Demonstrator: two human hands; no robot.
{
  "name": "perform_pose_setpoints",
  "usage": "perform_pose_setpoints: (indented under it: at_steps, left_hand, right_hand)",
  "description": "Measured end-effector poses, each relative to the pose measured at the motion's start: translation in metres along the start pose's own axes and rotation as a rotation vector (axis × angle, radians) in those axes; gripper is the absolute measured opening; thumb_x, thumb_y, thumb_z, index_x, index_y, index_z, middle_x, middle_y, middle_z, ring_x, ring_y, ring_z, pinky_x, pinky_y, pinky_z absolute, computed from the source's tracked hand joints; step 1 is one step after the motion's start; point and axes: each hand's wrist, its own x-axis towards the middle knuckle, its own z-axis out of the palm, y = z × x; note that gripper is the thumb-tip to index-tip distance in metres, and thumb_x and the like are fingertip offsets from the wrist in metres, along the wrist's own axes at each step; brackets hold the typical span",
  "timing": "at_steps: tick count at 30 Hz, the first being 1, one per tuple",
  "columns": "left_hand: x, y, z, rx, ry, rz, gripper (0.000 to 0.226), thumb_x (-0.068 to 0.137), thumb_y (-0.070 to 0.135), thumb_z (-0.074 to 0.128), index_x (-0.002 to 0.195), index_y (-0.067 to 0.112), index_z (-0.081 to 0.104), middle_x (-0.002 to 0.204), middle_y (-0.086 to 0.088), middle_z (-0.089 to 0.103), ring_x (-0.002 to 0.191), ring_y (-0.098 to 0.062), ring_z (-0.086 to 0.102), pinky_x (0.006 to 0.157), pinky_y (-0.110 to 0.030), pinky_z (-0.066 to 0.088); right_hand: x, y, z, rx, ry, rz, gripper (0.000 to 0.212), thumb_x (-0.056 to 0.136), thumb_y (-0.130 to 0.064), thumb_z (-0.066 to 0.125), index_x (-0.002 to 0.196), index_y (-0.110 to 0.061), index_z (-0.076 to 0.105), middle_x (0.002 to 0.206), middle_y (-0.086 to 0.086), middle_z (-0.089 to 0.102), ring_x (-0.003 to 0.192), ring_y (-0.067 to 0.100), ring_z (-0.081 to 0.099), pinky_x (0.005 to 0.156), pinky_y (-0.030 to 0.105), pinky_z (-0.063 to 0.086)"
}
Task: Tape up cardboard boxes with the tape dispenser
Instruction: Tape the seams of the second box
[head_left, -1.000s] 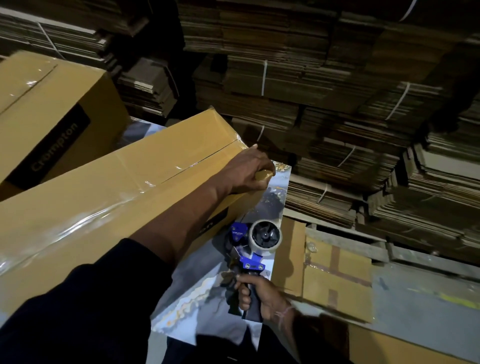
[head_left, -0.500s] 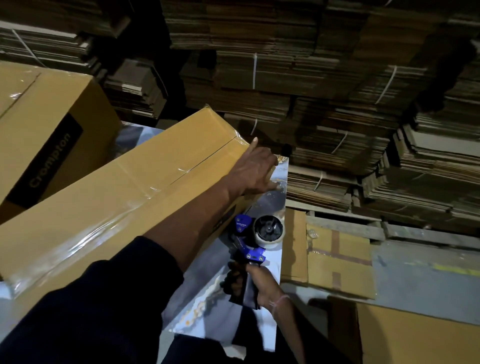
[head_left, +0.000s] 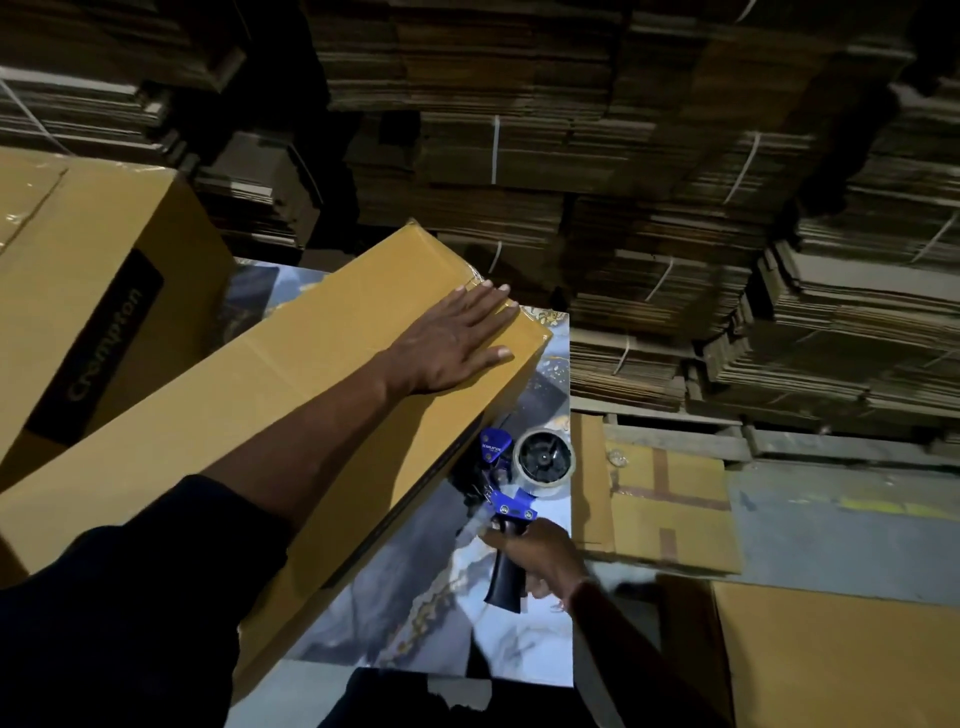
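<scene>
Two boxes (head_left: 291, 395) (head_left: 88, 291), one tape dispenser (head_left: 511, 488)

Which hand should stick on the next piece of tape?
Probably the right hand: it already grips the tape dispenser by its handle, beside the long box. The left hand lies flat on the box top, steadying it.

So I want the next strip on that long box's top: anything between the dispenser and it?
Nothing visible. The tape dispenser, held by the right hand, sits beside the long box; only the left hand lies flat on top.
</scene>
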Motion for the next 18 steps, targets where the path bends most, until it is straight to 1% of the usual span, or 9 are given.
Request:
perform_pose_setpoints:
  at_steps: [2,4,6,8,10,11,13,15,18]
  left_hand:
    - [0.000,0.000,0.000,0.009,0.002,0.001,0.073,0.108,0.064,0.015,0.167,0.025,0.003,0.175,-0.002,-0.006,0.161,-0.017,-0.011,0.130,-0.041,-0.004]
    - [0.000,0.001,-0.001,0.013,0.002,-0.002,0.074,0.107,0.065,0.013,0.167,0.023,0.004,0.175,-0.003,-0.005,0.161,-0.018,-0.010,0.130,-0.040,-0.004]
    - [0.001,0.002,-0.001,0.021,0.000,-0.007,0.076,0.106,0.066,0.012,0.167,0.021,0.005,0.175,-0.003,-0.004,0.161,-0.018,-0.010,0.130,-0.040,-0.005]
    - [0.002,0.002,0.000,0.037,-0.013,-0.015,0.080,0.104,0.067,0.009,0.167,0.018,0.003,0.175,-0.004,-0.005,0.161,-0.017,-0.010,0.130,-0.039,-0.005]
    - [0.004,0.002,-0.001,0.054,-0.027,-0.032,0.083,0.103,0.068,0.006,0.167,0.015,0.001,0.174,-0.005,-0.006,0.160,-0.017,-0.010,0.130,-0.039,-0.006]
    - [0.006,0.001,-0.002,0.067,-0.029,-0.048,0.084,0.103,0.068,0.006,0.167,0.014,0.000,0.174,-0.006,-0.006,0.161,-0.018,-0.010,0.130,-0.040,-0.006]
    - [0.010,-0.003,-0.007,0.087,-0.030,-0.108,0.084,0.103,0.067,0.007,0.166,0.012,0.000,0.174,-0.008,-0.006,0.161,-0.019,-0.008,0.130,-0.042,-0.005]
    - [0.013,-0.013,-0.012,0.102,-0.034,-0.186,0.082,0.105,0.065,0.010,0.166,0.011,0.001,0.174,-0.008,-0.005,0.161,-0.021,-0.006,0.130,-0.044,-0.002]
    - [0.013,-0.041,-0.022,0.099,-0.044,-0.302,0.076,0.108,0.059,0.014,0.166,0.011,0.002,0.175,-0.008,-0.004,0.161,-0.023,-0.004,0.130,-0.045,0.000]
  right_hand:
    - [-0.012,-0.006,-0.020,-0.276,0.083,-0.069,0.055,0.074,-0.073,0.073,0.073,-0.019,0.064,0.087,0.005,0.075,0.082,0.023,0.074,0.068,0.029,0.054]
    - [-0.022,-0.018,-0.045,-0.412,0.217,-0.125,0.047,0.083,-0.064,0.069,0.091,-0.018,0.070,0.105,0.010,0.074,0.101,0.028,0.072,0.077,0.030,0.053]
    - [-0.024,-0.037,-0.067,-0.315,0.383,-0.194,0.036,0.094,-0.045,0.063,0.101,-0.010,0.071,0.105,0.011,0.072,0.097,0.028,0.069,0.076,0.031,0.053]
    - [-0.023,-0.068,-0.086,-0.091,0.618,-0.361,0.024,0.099,-0.034,0.058,0.102,-0.013,0.069,0.104,0.008,0.070,0.094,0.024,0.067,0.078,0.032,0.054]
    - [-0.015,-0.104,-0.098,0.098,0.806,-0.524,0.028,0.103,-0.031,0.056,0.122,-0.013,0.064,0.126,0.009,0.061,0.112,0.023,0.060,0.089,0.029,0.047]
    - [-0.009,-0.123,-0.102,0.146,0.817,-0.577,0.037,0.105,-0.030,0.055,0.136,-0.011,0.057,0.141,0.010,0.053,0.126,0.024,0.052,0.097,0.028,0.041]
    - [0.007,-0.156,-0.102,0.108,0.737,-0.627,0.052,0.108,-0.030,0.048,0.155,-0.010,0.039,0.164,0.010,0.034,0.150,0.023,0.031,0.116,0.031,0.030]
    - [0.024,-0.174,-0.093,-0.032,0.688,-0.646,0.056,0.110,-0.029,0.042,0.160,-0.008,0.031,0.169,0.012,0.026,0.157,0.027,0.018,0.127,0.038,0.017]
    - [0.036,-0.181,-0.080,-0.164,0.771,-0.632,0.056,0.110,-0.030,0.035,0.159,-0.004,0.031,0.165,0.016,0.032,0.156,0.030,0.019,0.129,0.047,0.007]
